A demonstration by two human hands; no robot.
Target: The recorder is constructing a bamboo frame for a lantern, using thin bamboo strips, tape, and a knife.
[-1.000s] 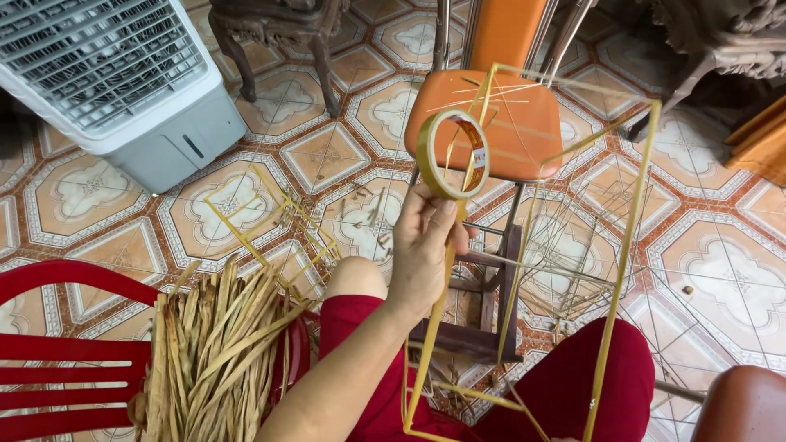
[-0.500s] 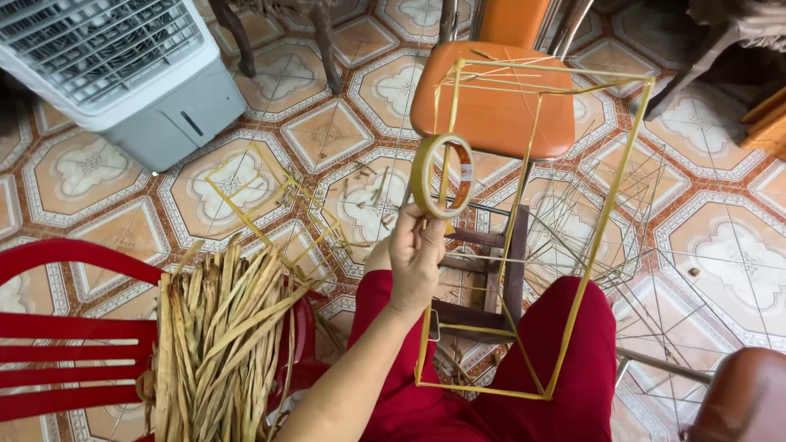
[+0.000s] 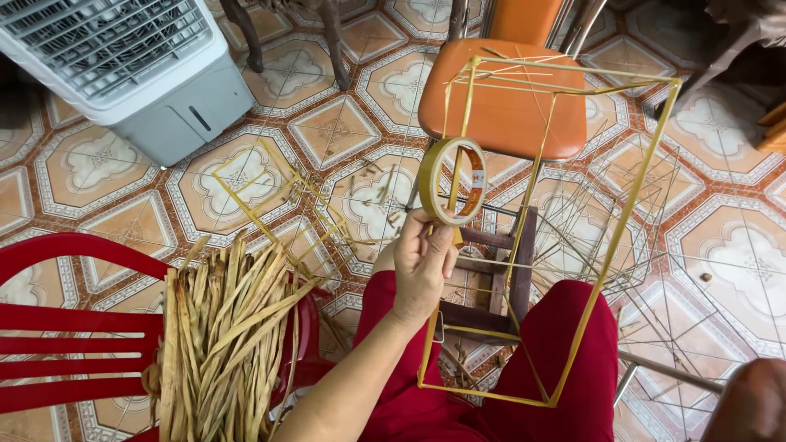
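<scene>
Head view: left hand (image 3: 422,266) has its fingers curled closed around the lower edge of a yellowish tape roll (image 3: 453,181), holding it upright against a box-shaped yellow stick frame (image 3: 610,237). That frame rests on the red-trousered lap, in front of an orange chair seat (image 3: 508,110). Left of the frame, dried leaf strips (image 3: 225,327) lie on a red plastic chair (image 3: 74,327). No right hand shows.

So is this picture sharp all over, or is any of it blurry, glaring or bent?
Head view: soft, even daylight, no hard shadows; faint sheen on the floor tiles. The left hand, tape roll and yellow stick frame are crisp. Wide lens bends the edges: the white cooler leans outward. The brown shape at bottom right is blurred.
</scene>
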